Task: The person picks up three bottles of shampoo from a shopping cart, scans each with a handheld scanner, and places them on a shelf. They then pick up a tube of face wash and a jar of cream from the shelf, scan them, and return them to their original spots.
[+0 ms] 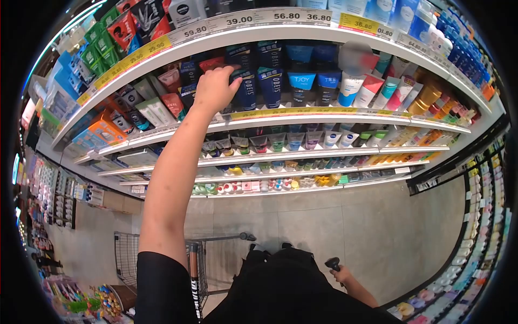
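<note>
My left hand [216,89] reaches up to the second shelf, its fingers bent over the top of a dark tube [225,108], most of which the hand hides. Right beside it stand dark blue OBEIS tubes [270,89], upright in rows. Behind the fingers is a red pack [211,64]. Down at the lower right, my right hand [341,274] is wrapped round the handle of a black handheld scanner [332,263], held out over the floor.
A shopping cart [127,254] stands at my left. More tubes, such as a TJOY tube [301,86], line the shelf to the right. A price rail [259,19] runs along the shelf edge above. Curved shelving [475,216] borders the right, over grey floor [324,227].
</note>
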Demonstrator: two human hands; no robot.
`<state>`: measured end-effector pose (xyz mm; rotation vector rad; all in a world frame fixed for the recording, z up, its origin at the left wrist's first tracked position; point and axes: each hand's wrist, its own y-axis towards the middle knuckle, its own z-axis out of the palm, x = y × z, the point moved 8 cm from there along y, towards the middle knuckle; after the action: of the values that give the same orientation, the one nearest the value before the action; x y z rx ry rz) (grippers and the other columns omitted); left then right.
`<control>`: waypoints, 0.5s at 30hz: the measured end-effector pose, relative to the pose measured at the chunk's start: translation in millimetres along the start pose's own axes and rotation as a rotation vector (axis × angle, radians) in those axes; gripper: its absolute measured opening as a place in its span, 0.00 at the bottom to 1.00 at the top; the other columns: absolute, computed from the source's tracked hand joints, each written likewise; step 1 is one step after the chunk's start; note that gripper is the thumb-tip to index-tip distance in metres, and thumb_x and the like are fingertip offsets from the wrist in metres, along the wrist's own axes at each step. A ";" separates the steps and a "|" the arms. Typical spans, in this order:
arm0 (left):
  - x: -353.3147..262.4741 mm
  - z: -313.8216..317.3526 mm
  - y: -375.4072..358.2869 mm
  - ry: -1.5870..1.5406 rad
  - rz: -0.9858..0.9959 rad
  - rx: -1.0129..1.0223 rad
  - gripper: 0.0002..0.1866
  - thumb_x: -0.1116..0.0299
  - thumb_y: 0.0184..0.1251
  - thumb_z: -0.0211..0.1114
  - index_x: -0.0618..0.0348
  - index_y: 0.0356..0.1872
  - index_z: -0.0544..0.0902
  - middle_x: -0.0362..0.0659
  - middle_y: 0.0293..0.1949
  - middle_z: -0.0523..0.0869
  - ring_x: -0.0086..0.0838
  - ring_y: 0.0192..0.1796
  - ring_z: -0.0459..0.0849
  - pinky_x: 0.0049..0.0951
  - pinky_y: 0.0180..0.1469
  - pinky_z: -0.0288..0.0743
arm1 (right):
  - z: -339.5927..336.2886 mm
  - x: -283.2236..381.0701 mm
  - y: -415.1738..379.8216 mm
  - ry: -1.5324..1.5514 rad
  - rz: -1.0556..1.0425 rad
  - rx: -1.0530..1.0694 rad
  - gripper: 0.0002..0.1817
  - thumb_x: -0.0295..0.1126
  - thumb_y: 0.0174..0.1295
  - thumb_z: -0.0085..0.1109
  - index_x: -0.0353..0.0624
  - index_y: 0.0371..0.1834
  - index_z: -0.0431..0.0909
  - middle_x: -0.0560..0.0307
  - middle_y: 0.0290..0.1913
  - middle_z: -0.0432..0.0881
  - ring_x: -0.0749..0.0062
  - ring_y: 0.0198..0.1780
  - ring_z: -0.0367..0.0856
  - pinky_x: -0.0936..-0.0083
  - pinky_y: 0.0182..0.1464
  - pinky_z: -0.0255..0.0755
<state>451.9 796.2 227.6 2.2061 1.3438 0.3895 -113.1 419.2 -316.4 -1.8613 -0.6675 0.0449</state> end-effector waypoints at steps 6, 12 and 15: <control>6.0 6.9 6.5 -0.161 -0.036 0.100 0.19 0.58 0.66 0.64 0.57 0.53 0.82 0.54 0.38 0.86 0.46 0.42 0.85 0.41 0.48 0.76 | 14.3 -19.9 -15.9 0.022 0.057 0.023 0.30 0.47 0.59 0.65 0.35 0.57 0.73 0.46 0.35 0.83 0.60 0.29 0.84 0.63 0.24 0.76; 11.8 11.8 6.4 -0.225 -0.095 0.184 0.20 0.55 0.64 0.64 0.56 0.52 0.83 0.55 0.41 0.86 0.48 0.48 0.84 0.42 0.51 0.76 | 17.6 -20.4 -4.5 0.052 0.072 0.048 0.28 0.46 0.59 0.65 0.35 0.55 0.73 0.47 0.34 0.83 0.62 0.27 0.84 0.63 0.24 0.76; -2.8 9.0 8.3 -0.197 -0.040 0.129 0.23 0.52 0.63 0.65 0.55 0.53 0.82 0.55 0.42 0.86 0.47 0.49 0.84 0.42 0.53 0.76 | 9.4 -9.6 -0.7 0.024 0.014 0.023 0.27 0.45 0.59 0.65 0.35 0.52 0.73 0.49 0.30 0.82 0.63 0.27 0.83 0.64 0.24 0.75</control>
<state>461.2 788.0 224.9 2.2502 1.3352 0.0691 -124.6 422.9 -322.2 -1.8418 -0.6346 0.0394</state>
